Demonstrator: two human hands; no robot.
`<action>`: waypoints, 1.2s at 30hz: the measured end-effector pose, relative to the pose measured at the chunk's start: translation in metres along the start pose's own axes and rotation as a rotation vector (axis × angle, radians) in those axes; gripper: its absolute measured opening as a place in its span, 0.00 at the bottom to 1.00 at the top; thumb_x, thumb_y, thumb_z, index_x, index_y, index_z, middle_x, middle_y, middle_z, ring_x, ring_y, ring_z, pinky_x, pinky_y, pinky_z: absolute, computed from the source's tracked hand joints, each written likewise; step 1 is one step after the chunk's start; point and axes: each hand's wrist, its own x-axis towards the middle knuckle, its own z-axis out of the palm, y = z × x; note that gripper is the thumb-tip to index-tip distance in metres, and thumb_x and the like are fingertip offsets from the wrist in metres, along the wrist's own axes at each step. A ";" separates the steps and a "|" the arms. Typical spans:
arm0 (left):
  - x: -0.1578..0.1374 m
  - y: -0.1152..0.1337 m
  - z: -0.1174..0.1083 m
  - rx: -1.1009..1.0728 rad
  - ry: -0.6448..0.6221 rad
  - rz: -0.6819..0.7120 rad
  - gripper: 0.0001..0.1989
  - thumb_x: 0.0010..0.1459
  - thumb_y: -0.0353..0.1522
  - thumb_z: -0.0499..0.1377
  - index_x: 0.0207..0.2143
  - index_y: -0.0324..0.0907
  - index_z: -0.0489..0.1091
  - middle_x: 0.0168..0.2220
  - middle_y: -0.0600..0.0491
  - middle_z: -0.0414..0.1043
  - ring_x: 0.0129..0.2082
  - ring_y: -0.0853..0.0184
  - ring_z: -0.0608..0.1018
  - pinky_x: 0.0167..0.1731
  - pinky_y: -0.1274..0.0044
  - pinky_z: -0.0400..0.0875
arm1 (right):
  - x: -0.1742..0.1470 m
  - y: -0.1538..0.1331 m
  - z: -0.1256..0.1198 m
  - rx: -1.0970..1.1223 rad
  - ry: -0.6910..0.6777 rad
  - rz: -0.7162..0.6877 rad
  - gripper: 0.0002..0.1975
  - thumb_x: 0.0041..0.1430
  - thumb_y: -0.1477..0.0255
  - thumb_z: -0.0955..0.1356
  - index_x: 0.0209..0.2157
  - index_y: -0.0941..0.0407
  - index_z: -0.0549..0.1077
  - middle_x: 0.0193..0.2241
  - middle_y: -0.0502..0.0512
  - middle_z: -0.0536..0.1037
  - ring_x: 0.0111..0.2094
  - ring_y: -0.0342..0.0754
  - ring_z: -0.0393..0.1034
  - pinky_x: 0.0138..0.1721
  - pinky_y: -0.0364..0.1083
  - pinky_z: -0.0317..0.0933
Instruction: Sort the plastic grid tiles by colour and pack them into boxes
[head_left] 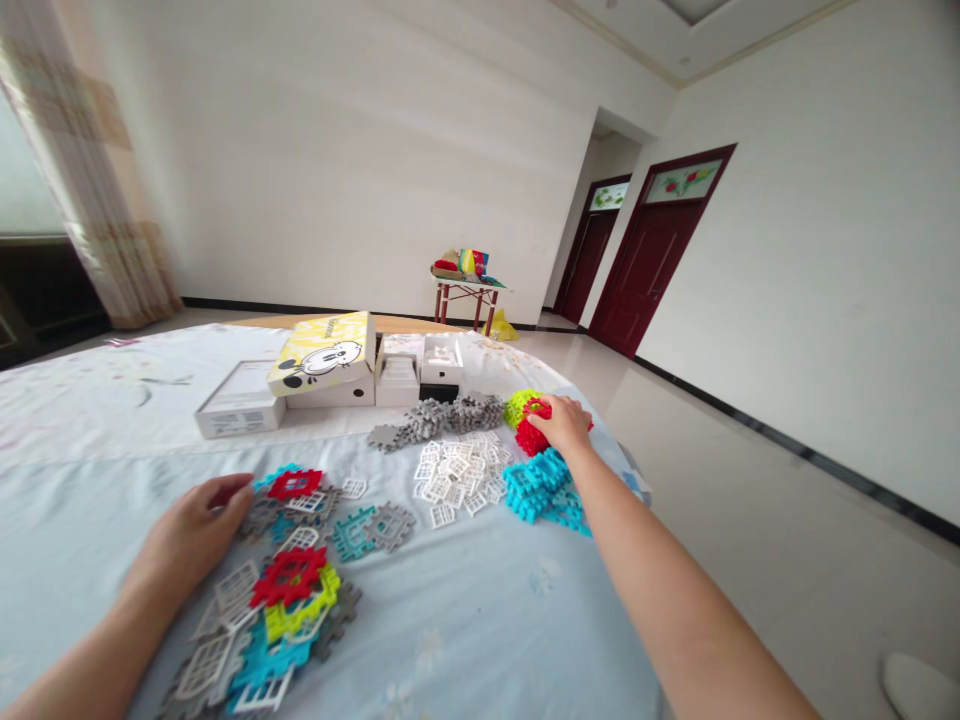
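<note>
At the table's right side, my right hand [566, 425] is closed on red interlocking plastic building pieces [531, 432]; its fingers partly cover them. Yellow-green pieces [519, 405] lie just behind, and a heap of blue pieces [536, 485] sits in front of it. My left hand [199, 520] rests on the cloth with loosely curved fingers and nothing visible in them. Its fingertips touch or nearly touch a mixed pile with a red piece [295, 484] on top. Closer to me, another mixed pile holds a red piece [291, 575], a yellow-green piece [307, 605] and white window frames [206, 662].
White window pieces [459, 470] and grey pieces [431, 420] form heaps mid-table. Behind them stand a yellow-and-white cartoon box [322, 355], an open white box [240, 400] and smaller white boxes [397, 378]. A small side table [469, 285] stands by the far wall.
</note>
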 end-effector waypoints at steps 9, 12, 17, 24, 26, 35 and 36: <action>-0.007 0.006 -0.001 -0.032 0.019 0.107 0.22 0.46 0.46 0.47 0.42 0.52 0.68 0.35 0.47 0.76 0.40 0.55 0.75 0.37 0.65 0.64 | -0.004 -0.011 0.005 0.046 0.061 -0.058 0.19 0.52 0.63 0.65 0.46 0.53 0.70 0.44 0.58 0.72 0.46 0.54 0.62 0.46 0.51 0.53; -0.009 0.008 -0.003 -0.023 0.030 0.094 0.22 0.47 0.45 0.47 0.41 0.47 0.69 0.36 0.48 0.76 0.38 0.58 0.76 0.36 0.68 0.66 | -0.015 -0.037 0.008 0.144 0.069 -0.198 0.16 0.53 0.66 0.65 0.44 0.54 0.71 0.44 0.57 0.72 0.47 0.53 0.62 0.48 0.51 0.52; -0.010 0.009 -0.002 -0.006 0.000 0.019 0.23 0.50 0.44 0.49 0.42 0.40 0.69 0.38 0.49 0.75 0.37 0.62 0.75 0.35 0.75 0.68 | -0.047 -0.097 0.007 0.367 -0.060 -0.498 0.14 0.52 0.69 0.66 0.42 0.54 0.72 0.42 0.55 0.74 0.45 0.51 0.63 0.48 0.49 0.54; -0.013 0.011 -0.002 -0.028 0.034 0.017 0.21 0.49 0.43 0.50 0.41 0.41 0.70 0.36 0.49 0.75 0.36 0.63 0.76 0.34 0.76 0.68 | -0.094 -0.161 0.008 0.506 -0.448 -0.858 0.17 0.49 0.66 0.69 0.43 0.54 0.72 0.43 0.55 0.74 0.46 0.50 0.63 0.49 0.49 0.53; -0.013 0.012 -0.002 -0.028 0.039 0.028 0.21 0.49 0.42 0.50 0.41 0.41 0.70 0.36 0.49 0.75 0.36 0.63 0.75 0.35 0.76 0.68 | -0.100 -0.165 0.008 0.509 -0.537 -0.918 0.22 0.47 0.63 0.70 0.45 0.53 0.71 0.44 0.55 0.73 0.48 0.52 0.62 0.49 0.50 0.53; -0.014 0.013 -0.002 -0.026 0.031 0.013 0.21 0.50 0.42 0.50 0.41 0.41 0.70 0.36 0.50 0.75 0.36 0.63 0.75 0.34 0.76 0.68 | -0.096 -0.156 0.012 0.597 -0.719 -0.806 0.18 0.39 0.69 0.74 0.36 0.56 0.75 0.28 0.50 0.73 0.30 0.43 0.66 0.32 0.41 0.57; -0.014 0.014 -0.002 -0.028 0.028 0.008 0.21 0.50 0.42 0.50 0.41 0.42 0.70 0.36 0.50 0.75 0.36 0.63 0.75 0.34 0.76 0.68 | -0.095 -0.155 0.011 0.627 -0.756 -0.783 0.15 0.40 0.69 0.74 0.34 0.56 0.76 0.26 0.49 0.72 0.28 0.42 0.65 0.30 0.40 0.57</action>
